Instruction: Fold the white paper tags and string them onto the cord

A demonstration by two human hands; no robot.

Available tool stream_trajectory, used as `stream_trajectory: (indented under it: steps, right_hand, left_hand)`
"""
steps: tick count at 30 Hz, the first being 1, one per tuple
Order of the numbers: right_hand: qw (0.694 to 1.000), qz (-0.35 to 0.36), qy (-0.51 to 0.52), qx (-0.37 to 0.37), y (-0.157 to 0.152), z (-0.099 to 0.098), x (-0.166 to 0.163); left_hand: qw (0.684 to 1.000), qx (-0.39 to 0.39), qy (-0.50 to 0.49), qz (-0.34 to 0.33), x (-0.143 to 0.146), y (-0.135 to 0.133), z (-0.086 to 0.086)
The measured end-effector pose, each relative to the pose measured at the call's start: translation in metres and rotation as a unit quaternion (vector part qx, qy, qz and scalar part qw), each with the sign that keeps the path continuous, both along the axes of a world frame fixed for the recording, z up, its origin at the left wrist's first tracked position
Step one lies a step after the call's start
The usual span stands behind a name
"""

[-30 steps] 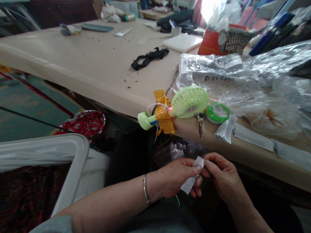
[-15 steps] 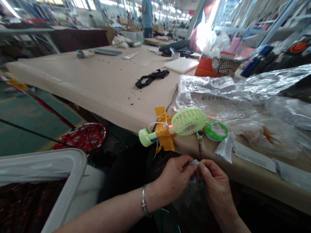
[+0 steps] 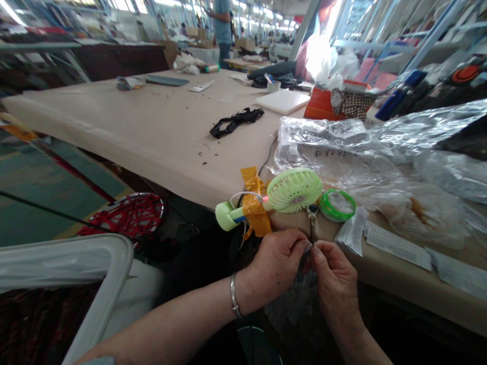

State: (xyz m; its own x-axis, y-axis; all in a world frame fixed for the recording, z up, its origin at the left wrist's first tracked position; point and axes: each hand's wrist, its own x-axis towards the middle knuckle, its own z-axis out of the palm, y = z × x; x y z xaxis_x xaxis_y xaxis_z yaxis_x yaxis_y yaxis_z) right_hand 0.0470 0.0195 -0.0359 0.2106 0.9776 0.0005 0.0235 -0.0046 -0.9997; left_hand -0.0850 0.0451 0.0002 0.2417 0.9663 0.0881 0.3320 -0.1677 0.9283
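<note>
My left hand and my right hand meet just below the table edge, fingertips pinched together on a small white label that is almost hidden between them. They sit right under the metal tip of a soldering iron that hangs over the edge. A pale green hand fan is taped to the table edge with orange tape, directly above my left hand. A silver bangle is on my left wrist.
A green tape roll, white label strips and crinkled clear plastic bags lie at the right. A black fabric scrap lies mid-table. A white bin stands at my left. A person stands far back.
Both hands rose from my lap to the table edge, and the white label, plainly visible earlier, is now nearly hidden between my fingertips under the iron tip.
</note>
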Motion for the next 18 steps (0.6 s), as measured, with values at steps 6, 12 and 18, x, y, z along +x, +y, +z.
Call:
stream_trajectory:
  steps: [6,12,18]
  right_hand:
    - [1.0,-0.009,0.011,0.024,0.0034,-0.0047,0.0009]
    - [0.999,-0.027,0.017,0.039,0.0072,-0.0025,-0.0007]
    - [0.998,-0.012,0.006,0.054,0.0048,-0.0012,-0.0003]
  left_hand:
    - [1.0,0.028,0.0,0.001,0.0018,0.0034,-0.001]
    - [0.999,0.047,0.024,-0.005,0.0022,0.0076,-0.0022]
    - [0.998,0.06,0.03,-0.008,0.0009,0.005,-0.002]
